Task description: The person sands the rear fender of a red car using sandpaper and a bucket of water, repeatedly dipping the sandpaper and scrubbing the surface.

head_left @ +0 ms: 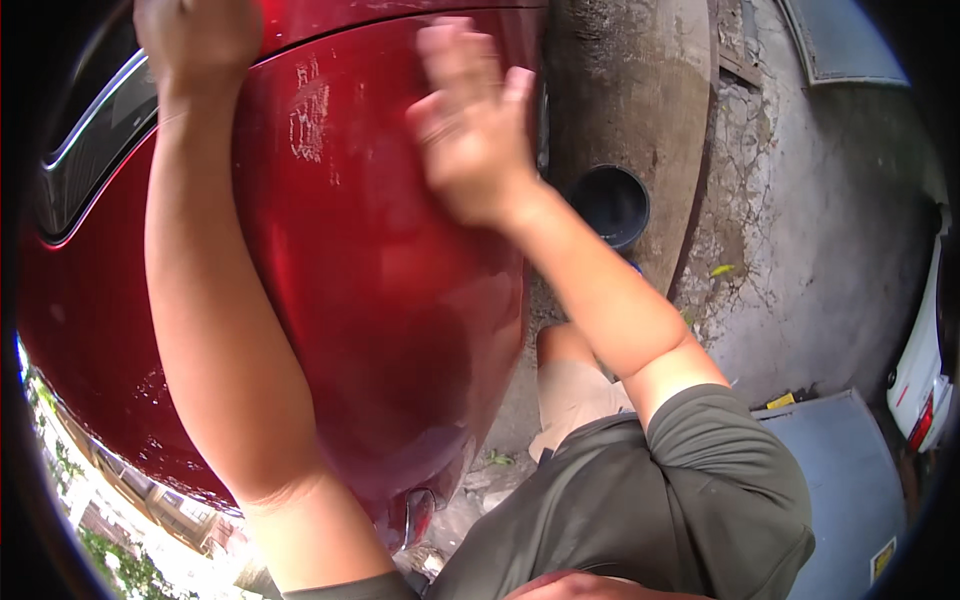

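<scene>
A glossy red car (pixel 350 240) fills the left and middle of the view. Whitish streaks (pixel 310 110) mark its panel below a dark panel seam. Over this panel, to the right of the streaks, is my right hand (pixel 475 140), blurred at the fingertips. Its fingers are stretched out and apart, and nothing shows in it. My left hand (pixel 200 45) reaches to the top edge of the view, beside the car's dark side window (pixel 100 160). The picture's edge cuts off its fingers, so whether it holds anything is hidden.
A round black bucket (pixel 610 205) stands on the ground right of the car. Cracked concrete (pixel 760 220) stretches farther right, with a grey-blue panel (pixel 840 460) beside my right shoulder. Part of a white vehicle (pixel 922 370) shows at the far right.
</scene>
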### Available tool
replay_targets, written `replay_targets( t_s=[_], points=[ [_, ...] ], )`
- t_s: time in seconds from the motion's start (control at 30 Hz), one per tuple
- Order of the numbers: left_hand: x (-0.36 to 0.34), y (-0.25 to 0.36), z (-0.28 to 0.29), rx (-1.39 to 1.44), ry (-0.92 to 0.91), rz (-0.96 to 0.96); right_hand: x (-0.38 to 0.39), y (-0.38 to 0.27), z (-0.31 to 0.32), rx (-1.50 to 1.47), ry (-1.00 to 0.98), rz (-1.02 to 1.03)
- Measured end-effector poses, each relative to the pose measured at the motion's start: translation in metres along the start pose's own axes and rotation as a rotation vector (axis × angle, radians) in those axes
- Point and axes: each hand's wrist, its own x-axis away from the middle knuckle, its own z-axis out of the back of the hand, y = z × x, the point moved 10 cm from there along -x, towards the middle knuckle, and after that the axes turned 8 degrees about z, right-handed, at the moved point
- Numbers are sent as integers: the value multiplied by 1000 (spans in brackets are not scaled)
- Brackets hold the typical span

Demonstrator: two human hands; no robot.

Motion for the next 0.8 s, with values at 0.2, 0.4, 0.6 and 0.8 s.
replay_targets(
  t_s=[0.2,0.4,0.6,0.8],
  points=[
    [0,1,22,-28,48,-63,-1,-124,3,-157,-35,342],
    [8,17,1,24,123,-87,8,-12,11,-14,59,13],
    [2,11,24,-78,90,-21,51,-87,-7,256,-211,355],
    [-2,-16,6,-11,62,40,56,-101,-15,416,-404,281]
  ],
)
